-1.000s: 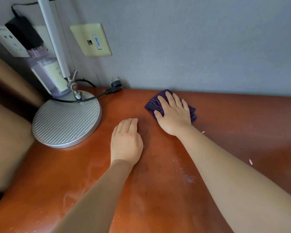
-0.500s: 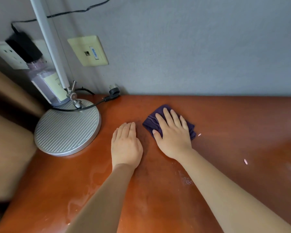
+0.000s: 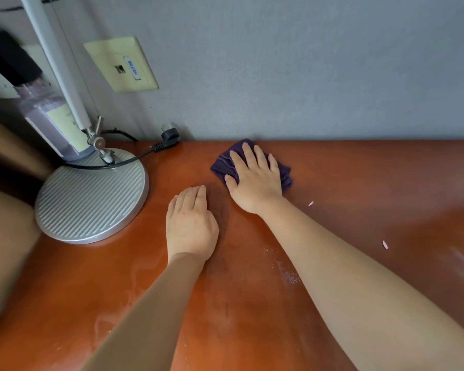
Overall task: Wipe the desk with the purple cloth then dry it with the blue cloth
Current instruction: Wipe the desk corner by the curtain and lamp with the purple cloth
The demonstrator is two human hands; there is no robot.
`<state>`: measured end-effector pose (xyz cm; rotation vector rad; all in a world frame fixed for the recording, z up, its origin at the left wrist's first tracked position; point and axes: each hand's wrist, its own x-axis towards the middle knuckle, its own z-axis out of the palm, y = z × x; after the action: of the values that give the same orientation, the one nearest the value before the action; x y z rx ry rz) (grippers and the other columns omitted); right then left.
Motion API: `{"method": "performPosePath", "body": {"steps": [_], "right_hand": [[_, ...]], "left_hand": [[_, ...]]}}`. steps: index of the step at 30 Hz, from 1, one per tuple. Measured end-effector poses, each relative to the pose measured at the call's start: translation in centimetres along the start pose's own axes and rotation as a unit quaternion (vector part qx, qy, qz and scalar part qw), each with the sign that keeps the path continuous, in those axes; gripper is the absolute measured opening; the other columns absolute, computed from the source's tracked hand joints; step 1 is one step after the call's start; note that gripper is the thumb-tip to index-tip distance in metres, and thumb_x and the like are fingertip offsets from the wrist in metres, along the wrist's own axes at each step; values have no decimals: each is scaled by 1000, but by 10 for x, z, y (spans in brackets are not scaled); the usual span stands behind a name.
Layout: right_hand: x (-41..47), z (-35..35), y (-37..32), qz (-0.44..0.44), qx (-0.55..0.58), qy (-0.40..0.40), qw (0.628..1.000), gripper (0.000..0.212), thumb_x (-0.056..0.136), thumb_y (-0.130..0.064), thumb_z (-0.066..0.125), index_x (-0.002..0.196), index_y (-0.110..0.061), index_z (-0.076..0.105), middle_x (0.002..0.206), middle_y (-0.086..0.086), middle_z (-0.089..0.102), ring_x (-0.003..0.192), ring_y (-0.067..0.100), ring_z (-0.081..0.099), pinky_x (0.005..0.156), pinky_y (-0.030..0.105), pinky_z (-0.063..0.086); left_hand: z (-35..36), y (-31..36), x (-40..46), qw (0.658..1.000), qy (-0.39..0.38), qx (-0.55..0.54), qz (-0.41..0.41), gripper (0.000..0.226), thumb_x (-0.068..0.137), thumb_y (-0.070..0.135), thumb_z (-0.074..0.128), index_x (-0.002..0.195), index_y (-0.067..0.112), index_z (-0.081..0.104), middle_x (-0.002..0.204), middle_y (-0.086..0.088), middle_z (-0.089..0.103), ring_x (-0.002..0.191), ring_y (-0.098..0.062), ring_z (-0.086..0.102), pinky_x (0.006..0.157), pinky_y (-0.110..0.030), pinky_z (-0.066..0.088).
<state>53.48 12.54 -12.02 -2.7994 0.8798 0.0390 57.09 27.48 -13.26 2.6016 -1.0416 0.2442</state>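
Observation:
The folded purple cloth (image 3: 223, 165) lies on the reddish-brown desk (image 3: 359, 178) close to the grey back wall. My right hand (image 3: 253, 180) presses flat on the cloth with straight, spread fingers, covering most of it. My left hand (image 3: 190, 223) rests palm down on the bare desk, just left of and nearer than the right hand, holding nothing. Damp streaks and white specks show on the desk near my forearms. No blue cloth is in view.
A desk lamp with a round ribbed silver base (image 3: 91, 195) stands at the left, its white arm rising up. A black cord and plug (image 3: 166, 136) lie behind it. A clear bottle (image 3: 48, 121) stands by the wall. Small pink scraps (image 3: 385, 244) lie at the right.
My right hand slid the purple cloth back from the wall toward me and then away again toward the wall. My left hand stayed flat in place.

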Motion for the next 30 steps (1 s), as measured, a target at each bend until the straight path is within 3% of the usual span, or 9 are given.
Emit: {"method": "performPosePath", "body": {"steps": [9,13,15,20,25,30], "right_hand": [[-74,4,17,-62,-2,-8,998,59,101,-48,25,154,-27,10,162,0,-3,149,19,-8,118,38,-8],[-109,12,14,-70,-7,17,997,67,91,-51,11,152,-25,26,161,3,15,149,23,10,117,39,0],[-107,13,12,-61,-5,21,998,68,90,-51,13,150,-25,31,159,3,20,148,23,15,118,40,5],[-73,8,13,-64,-3,15,998,57,100,-47,28,153,-29,16,162,-2,3,149,19,-1,119,39,-3],[-56,3,16,-73,10,-6,997,57,102,-45,27,154,-30,10,162,-2,-3,148,17,-6,119,38,-6],[-95,2,16,-80,22,-4,997,60,102,-43,28,154,-27,3,162,-3,-7,148,15,-10,120,35,-8]], "left_hand": [[-2,0,-1,1000,8,-5,11,57,83,16,24,124,-4,59,119,-19,63,115,-35,57,106,-49,37],[-2,2,-2,1000,18,-9,9,46,82,7,37,118,-5,62,115,-21,65,111,-37,59,104,-49,38],[-3,1,-3,1000,21,-10,12,47,82,10,33,115,-5,64,112,-21,66,108,-38,61,102,-49,39],[-3,0,-3,1000,10,-15,16,49,85,14,30,113,-4,65,113,-20,66,109,-37,60,103,-48,39],[-3,1,-2,1000,5,-28,5,36,87,0,46,120,-4,62,120,-20,63,117,-36,55,109,-47,32],[-10,4,-4,999,5,-38,36,43,85,6,35,118,-3,63,116,-20,64,110,-38,59,105,-50,37]]}}
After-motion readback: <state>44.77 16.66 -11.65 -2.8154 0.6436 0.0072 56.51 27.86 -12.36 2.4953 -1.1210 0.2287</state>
